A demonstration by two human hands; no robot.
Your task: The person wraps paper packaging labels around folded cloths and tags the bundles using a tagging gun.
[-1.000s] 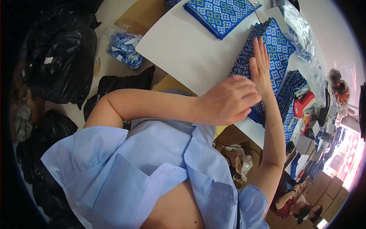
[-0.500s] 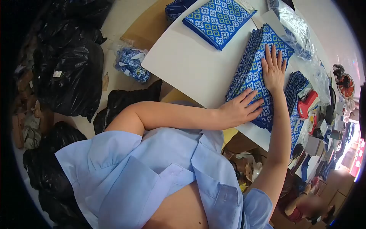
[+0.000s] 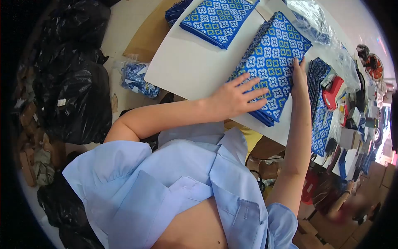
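A stack of folded blue patterned cloths (image 3: 271, 62), with white and green motifs, lies slantwise on the white table (image 3: 178, 62). My left hand (image 3: 238, 96) rests with spread fingers on the near left part of the stack, its fingertips on the top cloth. Along the right edge of the same stack, my right hand (image 3: 299, 78) stands on its side, fingers extended against the cloth; part of the fingers is hidden. Another folded stack of the same cloth (image 3: 219, 20) sits at the far left of the table.
More patterned cloth (image 3: 319, 103) lies right of my right arm, beside a red-and-white tool (image 3: 333, 92). Clear plastic wrap (image 3: 313, 20) is at the back. Black bags (image 3: 72, 91) and a plastic bag of cloth (image 3: 139, 79) are on the floor, left. Another person (image 3: 340, 203) is lower right.
My right hand has moved from flat on top of the stack to its right edge. My left hand stays on the stack's near left part. The view has shifted somewhat.
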